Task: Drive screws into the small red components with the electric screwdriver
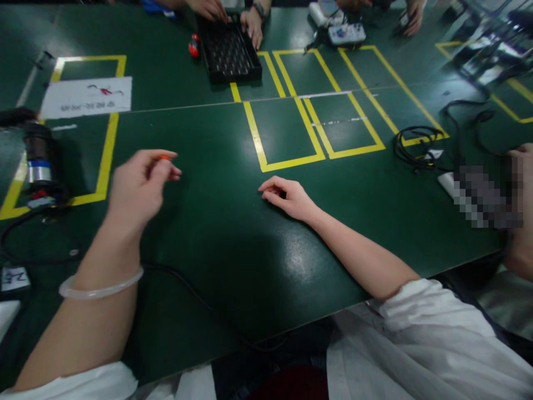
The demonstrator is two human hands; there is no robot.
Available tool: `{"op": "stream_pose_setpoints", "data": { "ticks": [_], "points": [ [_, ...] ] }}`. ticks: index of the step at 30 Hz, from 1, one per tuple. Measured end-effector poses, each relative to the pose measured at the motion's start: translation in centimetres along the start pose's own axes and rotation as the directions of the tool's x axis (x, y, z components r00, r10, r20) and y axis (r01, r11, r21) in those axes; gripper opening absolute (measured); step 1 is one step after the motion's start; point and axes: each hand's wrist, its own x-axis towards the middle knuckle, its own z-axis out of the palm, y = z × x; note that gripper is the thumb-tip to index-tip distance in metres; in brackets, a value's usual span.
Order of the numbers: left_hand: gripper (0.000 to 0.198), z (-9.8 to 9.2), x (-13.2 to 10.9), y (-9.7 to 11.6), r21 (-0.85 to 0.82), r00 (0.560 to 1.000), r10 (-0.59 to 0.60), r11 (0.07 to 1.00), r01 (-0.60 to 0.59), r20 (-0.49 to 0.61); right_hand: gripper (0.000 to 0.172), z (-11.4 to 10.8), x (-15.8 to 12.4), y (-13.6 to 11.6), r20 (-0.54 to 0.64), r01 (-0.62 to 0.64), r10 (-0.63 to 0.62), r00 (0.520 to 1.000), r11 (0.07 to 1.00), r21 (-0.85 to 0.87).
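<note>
My left hand [139, 186] hovers over the green table [216, 233], its fingers pinched together on a small orange thing [165, 158] that I cannot name. A pale bangle [100, 289] circles that wrist. My right hand [287, 197] rests on the table near the middle, fingers curled under, with nothing seen in them. Both arms come from white sleeves at the bottom edge.
A black gridded tray [230, 53] lies at the far edge with another person's hands [233, 14] at it, and a red-handled tool [194, 45] lies beside it. Yellow tape boxes [291, 133], a white label sheet [86, 95], a dark cylinder device [38, 161] and coiled cables [416, 145] lie around.
</note>
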Motion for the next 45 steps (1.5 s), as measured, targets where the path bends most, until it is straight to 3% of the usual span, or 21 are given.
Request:
{"op": "stream_pose_setpoints", "data": {
  "ticks": [2,4,7,9,13,19,26,36,45],
  "points": [
    [0.044,3.5,-0.8,3.4,-0.184,0.979,0.034,0.983,0.004,0.203,0.019,0.0,0.0,0.1,0.028,0.020,-0.021,0.999,0.999,0.027],
    [0.052,6.3,-1.6,5.5,-0.266,0.920,0.099,0.964,0.006,0.379,0.031,-0.1,0.0,0.2,0.078,0.050,-0.056,0.995,0.996,0.073],
    [0.064,8.7,-2.2,6.3,-0.328,0.841,0.165,0.944,0.016,0.515,0.043,0.0,0.0,0.4,0.143,0.086,-0.103,0.984,0.989,0.120],
    [0.070,9.5,-2.2,6.1,-0.349,0.814,0.179,0.937,0.031,0.553,0.035,0.0,0.0,0.4,0.149,0.106,-0.123,0.981,0.987,0.118],
    [0.071,10.0,-2.1,5.5,-0.431,0.812,0.175,0.896,0.103,0.556,0.016,0.1,0.1,0.3,0.130,0.106,-0.117,0.985,0.991,0.088],
    [0.060,9.9,-2.4,5.5,-0.504,0.858,0.116,0.845,0.180,0.500,0.015,0.0,-0.2,0.0,0.075,0.094,-0.098,0.992,0.994,0.061],
    [0.032,10.3,-2.2,5.6,-0.495,0.875,0.091,0.850,0.181,0.476,0.016,0.0,-0.2,0.1,0.030,0.100,-0.101,0.994,0.995,0.026],
    [0.035,10.5,-2.7,5.9,-0.509,0.873,0.090,0.839,0.193,0.480,0.019,0.1,-0.2,0.0,0.048,0.091,-0.092,0.995,0.995,0.028],
    [0.031,10.8,-2.8,5.8,-0.554,0.889,0.131,0.818,0.153,0.439,0.018,0.0,-0.2,-0.7,0.038,-0.022,0.020,0.999,0.999,0.040]
  ]
}}
